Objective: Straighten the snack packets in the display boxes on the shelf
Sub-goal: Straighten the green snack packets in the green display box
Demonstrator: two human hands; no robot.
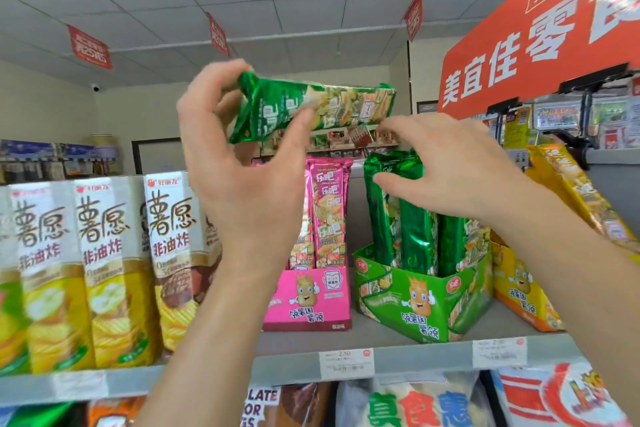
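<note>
Aloft, left hand (pixel 242 163) grips one packet (pixel 332 107) above three boxes (pixel 408 291).

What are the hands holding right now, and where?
The left hand pinches a green packet near one end. The right hand holds nothing, spread over the boxed packets.

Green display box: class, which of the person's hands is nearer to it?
Right. The right hand is at the tops of the green packets standing in the green display box. The left hand is higher and further left, holding a loose green packet.
</note>
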